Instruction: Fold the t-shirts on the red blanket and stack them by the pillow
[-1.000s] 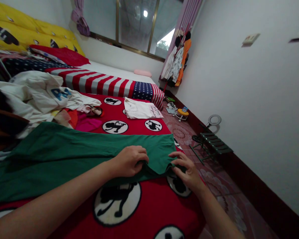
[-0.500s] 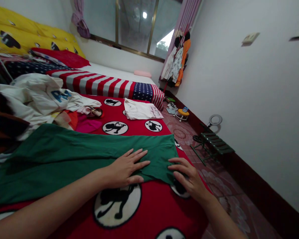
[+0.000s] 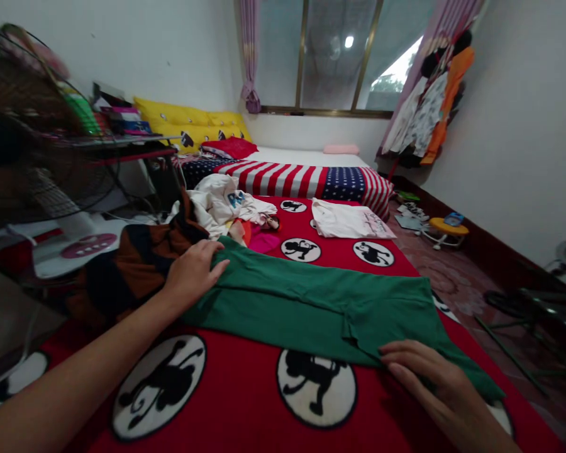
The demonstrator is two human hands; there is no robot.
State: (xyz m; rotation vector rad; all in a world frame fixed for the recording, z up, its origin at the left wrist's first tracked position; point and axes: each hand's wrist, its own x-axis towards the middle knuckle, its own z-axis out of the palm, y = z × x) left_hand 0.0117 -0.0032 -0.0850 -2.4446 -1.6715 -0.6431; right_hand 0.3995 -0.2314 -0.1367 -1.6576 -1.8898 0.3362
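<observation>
A long green garment (image 3: 283,308) lies stretched across the red bed cover, partly folded over itself, with a small crease near its right part. My left hand (image 3: 193,270) rests at its left end, thumb apart from the fingers, beside a brown and black striped cloth (image 3: 144,255). My right hand (image 3: 429,377) is at the near edge toward the right end. Its fingers are together and curled onto the green fabric; the thumb is hidden. Past this hand, a corner of the garment spreads out to the right.
A white folded shirt (image 3: 349,220) lies farther back on the red cover (image 3: 245,390). White and coloured clothes (image 3: 217,204) are heaped at the left. A fan (image 3: 42,138) stands at far left. Beyond the bed's right edge are a yellow stool (image 3: 448,226) and a dark folding chair (image 3: 551,314).
The view has turned left. My left hand has moved from the garment's right part to its left end. My right hand has shifted to the near edge, and the right corner has spread outward.
</observation>
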